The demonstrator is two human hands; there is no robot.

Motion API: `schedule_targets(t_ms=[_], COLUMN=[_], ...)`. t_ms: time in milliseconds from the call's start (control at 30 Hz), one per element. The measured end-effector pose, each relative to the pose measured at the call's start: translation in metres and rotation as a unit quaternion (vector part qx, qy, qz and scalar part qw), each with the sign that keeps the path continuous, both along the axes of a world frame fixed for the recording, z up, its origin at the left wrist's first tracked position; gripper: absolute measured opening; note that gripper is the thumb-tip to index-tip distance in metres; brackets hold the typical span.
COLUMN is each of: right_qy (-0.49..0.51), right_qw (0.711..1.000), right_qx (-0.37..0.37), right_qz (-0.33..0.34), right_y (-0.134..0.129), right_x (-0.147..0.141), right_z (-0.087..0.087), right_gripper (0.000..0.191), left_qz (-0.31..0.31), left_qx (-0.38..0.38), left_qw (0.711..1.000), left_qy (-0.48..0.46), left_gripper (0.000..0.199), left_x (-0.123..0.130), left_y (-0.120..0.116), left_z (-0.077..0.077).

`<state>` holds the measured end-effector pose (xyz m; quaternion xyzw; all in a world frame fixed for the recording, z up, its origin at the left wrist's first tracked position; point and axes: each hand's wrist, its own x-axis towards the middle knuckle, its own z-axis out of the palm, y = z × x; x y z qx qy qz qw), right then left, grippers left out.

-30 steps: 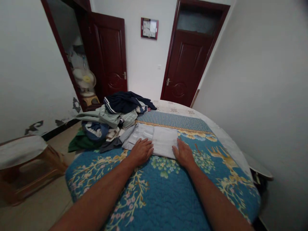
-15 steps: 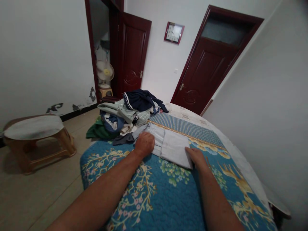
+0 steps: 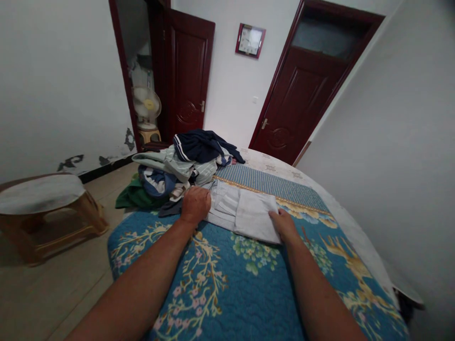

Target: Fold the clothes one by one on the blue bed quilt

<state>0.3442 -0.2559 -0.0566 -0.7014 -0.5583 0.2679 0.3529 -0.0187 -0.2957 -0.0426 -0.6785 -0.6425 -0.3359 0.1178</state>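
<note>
A light grey, finely striped shirt (image 3: 254, 213) lies partly folded on the blue floral bedspread, its right part doubled over into a flat panel. My left hand (image 3: 196, 204) is closed at the shirt's left end, close beside the clothes heap; its fingertips are mostly hidden. At the opposite end, my right hand (image 3: 283, 225) pinches the right edge of the folded panel between thumb and fingers. Between my hands the striped layers lie nearly flat, with a loose fold showing near the middle.
Heaped clothes (image 3: 177, 166) in navy, pale green, blue and green lie at the back left of the bedspread (image 3: 263, 293). A stool (image 3: 46, 199) stands left on the floor. Behind are a fan (image 3: 146, 104), two dark red doors (image 3: 190, 71) and a wall clock (image 3: 250, 40).
My left hand has moved left along the shirt toward the heap, uncovering more of its striped middle. My right hand keeps its place at the right edge. The view has shifted slightly.
</note>
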Motion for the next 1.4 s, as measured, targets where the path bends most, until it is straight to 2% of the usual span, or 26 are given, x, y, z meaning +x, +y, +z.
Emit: schedule_targets(t_ms=[133,267,433,533,667,767,933,1033,1167,1267,1400], right_qy=[0.019,0.024,0.075,0.128,0.184,0.238,0.265,0.243,0.147,0.068,0.047], right_qw=[0.999,0.998,0.99,0.984,0.976,0.966,0.963,0.97,0.989,0.997,0.997], right_qx=[0.001,0.017,-0.01,-0.021,-0.031,-0.048,-0.036,-0.023,0.0,0.017,-0.01], right_qz=[-0.031,-0.055,-0.118,-0.122,-0.116,-0.09,-0.033,-0.023,0.002,0.024,0.06], right_y=[-0.002,-0.013,-0.032,-0.039,-0.041,-0.039,-0.034,-0.026,-0.01,0.004,0.019], right_x=[0.023,0.074,0.134,0.148,0.147,0.14,0.116,0.092,0.049,0.004,-0.07], right_z=[0.006,0.01,0.012,0.015,0.025,0.038,0.068,0.088,0.107,0.109,0.089], right_gripper=[0.034,0.032,0.023,0.023,0.025,0.028,0.028,0.023,0.02,0.015,0.013], left_qz=[0.003,-0.032,-0.091,-0.104,-0.085,-0.063,-0.078,-0.114,-0.147,-0.169,-0.184], left_qx=[0.012,0.012,-0.007,-0.048,-0.117,-0.158,-0.172,-0.185,-0.213,-0.22,-0.228], left_qw=[1.0,0.999,0.996,0.991,0.974,0.959,0.955,0.95,0.939,0.929,0.916], left_qy=[0.011,0.007,-0.021,-0.065,-0.174,-0.226,-0.229,-0.222,-0.226,-0.243,-0.274], left_gripper=[0.031,0.031,0.033,0.033,0.033,0.033,0.031,0.032,0.04,0.044,0.044], left_x=[-0.003,0.002,0.013,0.023,0.039,0.05,0.058,0.058,0.054,0.052,0.051], left_y=[0.002,0.002,0.004,0.012,0.031,0.045,0.051,0.051,0.052,0.052,0.05], left_z=[0.0,-0.001,-0.009,-0.013,-0.011,-0.009,-0.014,-0.018,-0.02,-0.019,-0.015])
